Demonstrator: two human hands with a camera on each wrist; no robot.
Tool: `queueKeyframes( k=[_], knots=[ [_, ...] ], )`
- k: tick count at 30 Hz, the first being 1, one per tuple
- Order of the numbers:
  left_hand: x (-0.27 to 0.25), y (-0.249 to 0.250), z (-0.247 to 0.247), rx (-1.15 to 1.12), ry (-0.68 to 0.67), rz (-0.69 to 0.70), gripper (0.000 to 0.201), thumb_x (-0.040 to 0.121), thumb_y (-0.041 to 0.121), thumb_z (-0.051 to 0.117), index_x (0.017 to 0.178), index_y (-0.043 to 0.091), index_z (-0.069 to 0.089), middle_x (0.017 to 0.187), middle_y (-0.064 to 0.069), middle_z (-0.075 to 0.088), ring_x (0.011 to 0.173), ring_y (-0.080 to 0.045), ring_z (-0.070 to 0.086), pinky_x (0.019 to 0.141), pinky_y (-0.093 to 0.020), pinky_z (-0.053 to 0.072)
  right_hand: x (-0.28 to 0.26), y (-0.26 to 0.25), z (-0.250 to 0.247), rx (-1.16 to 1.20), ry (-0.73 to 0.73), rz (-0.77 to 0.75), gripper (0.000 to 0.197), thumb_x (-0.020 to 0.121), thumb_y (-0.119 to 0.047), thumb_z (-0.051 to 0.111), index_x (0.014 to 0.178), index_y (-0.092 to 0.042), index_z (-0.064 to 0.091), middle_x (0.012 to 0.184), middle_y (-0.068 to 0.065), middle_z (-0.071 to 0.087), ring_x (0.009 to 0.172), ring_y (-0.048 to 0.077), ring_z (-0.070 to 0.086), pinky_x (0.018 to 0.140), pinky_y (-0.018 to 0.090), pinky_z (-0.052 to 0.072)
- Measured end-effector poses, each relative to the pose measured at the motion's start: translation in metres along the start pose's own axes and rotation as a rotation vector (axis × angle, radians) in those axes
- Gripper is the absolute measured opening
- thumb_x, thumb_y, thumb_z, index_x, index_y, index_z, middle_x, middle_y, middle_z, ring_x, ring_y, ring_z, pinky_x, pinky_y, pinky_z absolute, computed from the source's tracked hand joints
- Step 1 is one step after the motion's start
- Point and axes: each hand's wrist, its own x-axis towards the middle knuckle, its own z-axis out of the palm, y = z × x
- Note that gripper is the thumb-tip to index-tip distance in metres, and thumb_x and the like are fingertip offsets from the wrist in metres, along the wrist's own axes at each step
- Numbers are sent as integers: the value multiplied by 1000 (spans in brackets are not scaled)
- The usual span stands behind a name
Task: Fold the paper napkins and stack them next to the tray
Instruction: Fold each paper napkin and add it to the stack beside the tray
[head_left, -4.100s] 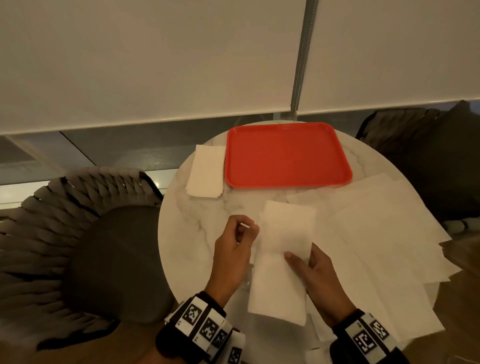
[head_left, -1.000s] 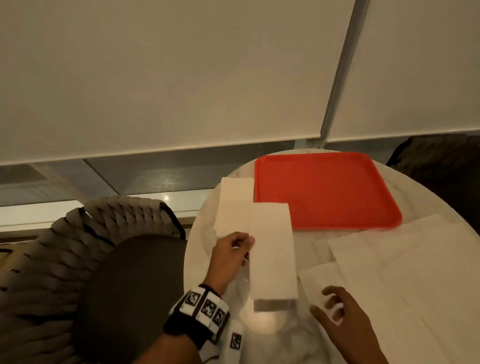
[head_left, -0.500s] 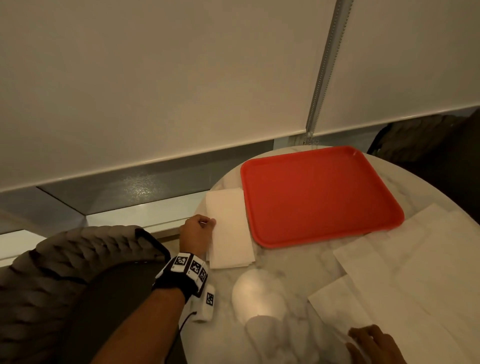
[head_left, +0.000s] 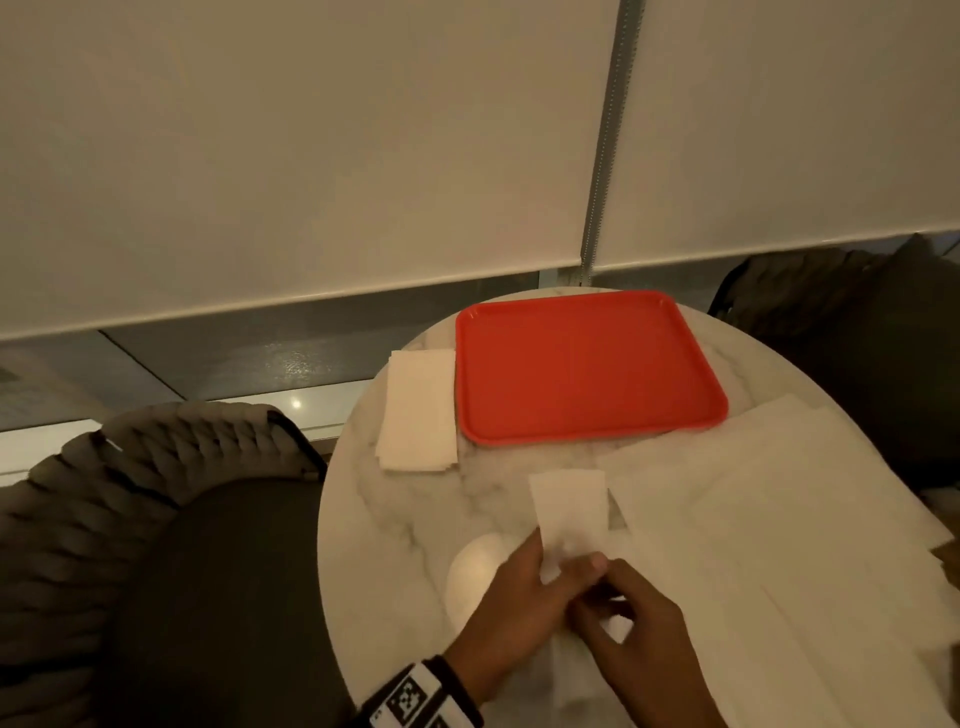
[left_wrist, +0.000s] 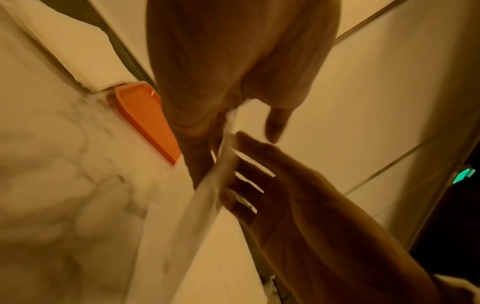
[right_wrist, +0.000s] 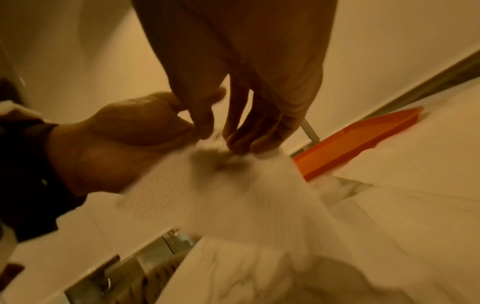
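From up on the head, both hands meet near the front of the round table (head_left: 374, 519). The left hand (head_left: 511, 597) pinches the near end of one napkin (head_left: 570, 512), which sticks up and away toward the red tray (head_left: 587, 364). The right hand (head_left: 641, 642) has curled fingers at the same end, but whether they grip it I cannot tell. A neat stack (head_left: 418, 410) of folded napkins lies just beside the tray's left edge. More flat napkins (head_left: 779, 519) lie spread on the right. Looking along the left wrist, the paper hangs as a thin strip between the finger and thumb, and the other hand's fingers (left_wrist: 249, 164) are straight and spread, touching its side. Looking along the right wrist, everything is blurry, but the fingertips (right_wrist: 244, 144) of the right hand come down on the paper's top. To fold well, I think the corners should be lined up first, then the paper laid flat and the crease pressed gently, since thin paper tears and slips.
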Motion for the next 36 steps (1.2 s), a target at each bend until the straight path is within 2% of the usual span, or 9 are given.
queueKeyframes(
  k=[4,8,10,14,20,24,29,33,36],
  knots=[
    [-34,12,24,41,99,57,20,98,22,60,113,24,74,111,2,76,107,-20,71,96,-36,55,-19,-7,-50,307,163,139,29,75,-1,81,91,-23,69,74,2,65,60,8,57,63,18,47],
    [-68,28,39,-171,-11,47,25,94,13,60,115,5,73,113,-13,75,102,-27,72,92,-37,57,-31,10,-90,585,-101,478,89,41,-58,88,118,-22,61,107,11,72,94,18,67,86,37,47],
    [-80,27,42,-207,-4,65,28,93,14,61,116,2,72,116,-17,73,107,-32,70,96,-40,56,-41,14,-98,778,-307,594,107,37,-62,89,130,-22,57,123,14,68,111,32,63,103,49,41],
    [-96,21,45,-159,127,63,27,95,16,60,116,4,71,116,-12,74,110,-30,69,100,-42,54,-54,12,-108,902,-364,624,83,57,-34,89,128,-5,60,125,21,66,114,39,63,93,47,54],
    [-100,-9,37,420,467,199,8,95,34,65,99,40,69,98,18,74,85,5,69,71,-14,54,-49,19,-119,587,-204,600,31,83,-16,71,112,-6,68,105,14,75,95,34,72,84,47,57],
    [-97,-15,47,556,589,216,13,92,42,66,100,32,66,90,11,71,78,-6,67,66,-23,57,-46,15,-114,444,-232,513,27,85,-19,72,112,-14,71,106,4,76,97,27,72,90,49,56],
    [-91,-12,80,484,484,286,13,90,43,68,96,32,62,75,8,66,57,-6,62,56,-26,55,-44,3,-97,392,-268,507,21,93,-26,62,112,-21,72,107,-3,76,102,23,70,95,50,54],
    [-78,-13,94,429,302,237,22,92,52,59,98,33,66,85,9,74,75,-7,71,72,-28,60,-42,-9,-85,610,-276,605,38,94,-43,49,90,-18,78,95,-2,78,91,12,73,87,35,52],
    [-70,-12,81,361,328,303,10,96,38,61,97,30,67,82,6,73,76,-7,68,70,-21,56,-37,-2,-77,519,-251,532,41,81,-48,61,102,-16,76,102,6,76,99,27,71,94,52,53]
  ],
)
